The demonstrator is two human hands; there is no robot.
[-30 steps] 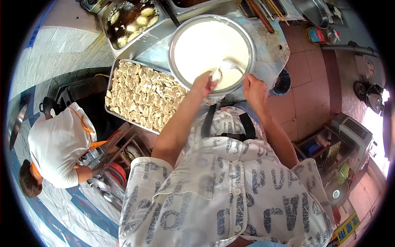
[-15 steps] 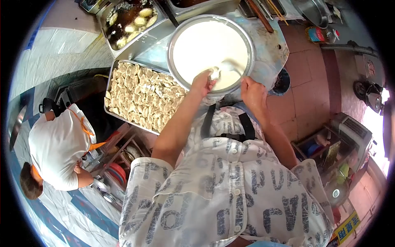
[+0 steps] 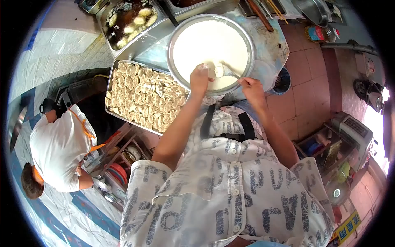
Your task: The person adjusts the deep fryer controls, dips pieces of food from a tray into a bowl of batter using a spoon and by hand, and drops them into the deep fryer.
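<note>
A wide metal bowl point(image 3: 171, 66) holds pale, creamy batter point(image 3: 210, 43). Over its near side, my left hand point(image 3: 200, 80) has its fingers pressed together; what they hold, if anything, is too small to tell. My right hand point(image 3: 252, 88) grips the handle of a spoon point(image 3: 230, 74) at the bowl's near right rim. A white lump sits at the spoon's head, close to my left fingertips. Left of the bowl lies a metal tray point(image 3: 109, 86) covered with several rows of pale, flat pieces point(image 3: 144, 94).
A fryer point(image 3: 119, 48) with pale pieces in dark oil is at the upper left. Tongs and a brown-handled tool point(image 3: 261, 16) lie beyond the bowl. Another person point(image 3: 61, 148) in a white shirt bends at the left. A blue bucket point(image 3: 282, 82) stands right of the table.
My left hand has risen slightly and turned. The spoon has come toward my left fingers, now with a white lump at its head. The other person has shifted a little.
</note>
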